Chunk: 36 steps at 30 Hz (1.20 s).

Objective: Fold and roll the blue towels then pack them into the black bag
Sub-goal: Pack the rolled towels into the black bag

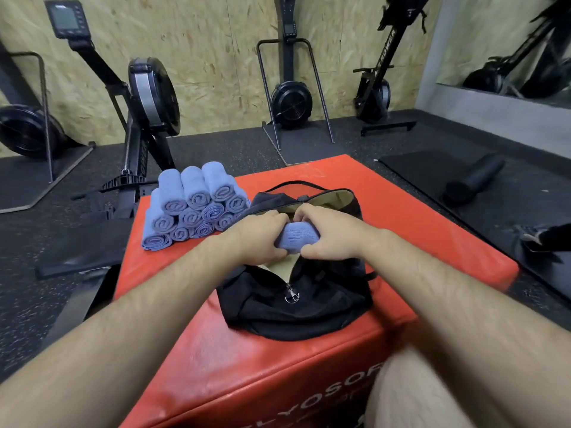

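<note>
A: Grip, both hands?

B: Left hand (262,239) and right hand (332,234) are both closed round one rolled blue towel (298,239). Fingers curl over its far side, thumbs tuck under the near side. Knuckles nearly meet above the roll; only the middle band of cloth shows between them.

A: Where is that towel relative to the bag?

B: Right at the mouth of the black bag (296,307), over the unzipped opening. Tan lining (336,199) shows beyond the fingers, and a sliver below the left wrist. How deep the roll sits, cannot tell; the hands cover its ends.

A: Bag itself?

B: Soft, slumped, lying on the red padded box (417,230). Zip is parted at the top; the metal zipper pull (292,295) hangs at the near end of the opening. A carry handle (293,183) arcs over the far edge.

A: Remaining towels?

B: A stack of rolled blue towels (194,205) on the box's far left corner, just beside the bag, spiral ends facing the camera, piled in roughly three tiers. Bottom-left roll looks flattened.

A: Surroundings?

B: Rowing machine (148,97) behind the stack, against a chipboard wall. Black foam roller (472,180) lying on a floor mat (432,168), well to the right
</note>
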Each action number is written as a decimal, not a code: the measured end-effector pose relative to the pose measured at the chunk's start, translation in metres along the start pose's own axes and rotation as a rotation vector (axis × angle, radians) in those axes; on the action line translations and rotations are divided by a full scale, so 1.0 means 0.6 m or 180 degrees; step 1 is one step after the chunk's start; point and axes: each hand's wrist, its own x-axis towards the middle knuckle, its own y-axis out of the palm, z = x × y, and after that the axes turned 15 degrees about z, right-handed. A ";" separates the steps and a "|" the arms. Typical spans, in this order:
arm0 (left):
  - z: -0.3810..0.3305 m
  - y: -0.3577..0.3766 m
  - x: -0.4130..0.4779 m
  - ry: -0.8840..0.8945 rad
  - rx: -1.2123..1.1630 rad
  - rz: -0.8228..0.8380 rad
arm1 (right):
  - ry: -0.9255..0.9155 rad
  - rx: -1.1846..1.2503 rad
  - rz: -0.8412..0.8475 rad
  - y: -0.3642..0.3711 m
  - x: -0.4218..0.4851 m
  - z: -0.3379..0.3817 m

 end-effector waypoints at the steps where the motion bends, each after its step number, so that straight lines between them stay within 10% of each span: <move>1: 0.000 0.004 0.007 0.0010 -0.0088 0.0040 | -0.0006 -0.0096 0.0087 0.001 0.002 -0.008; 11: 0.016 0.026 0.057 -0.0330 0.0009 -0.0163 | 0.0060 -0.1657 -0.0215 -0.003 0.073 -0.047; 21: 0.036 0.024 0.060 -0.0995 0.0540 0.0360 | 0.0410 -0.1548 0.0302 0.026 0.071 -0.081; 36: 0.019 0.037 0.057 -0.0928 0.0557 -0.0065 | 0.0889 -0.1934 -0.0353 0.066 0.098 -0.061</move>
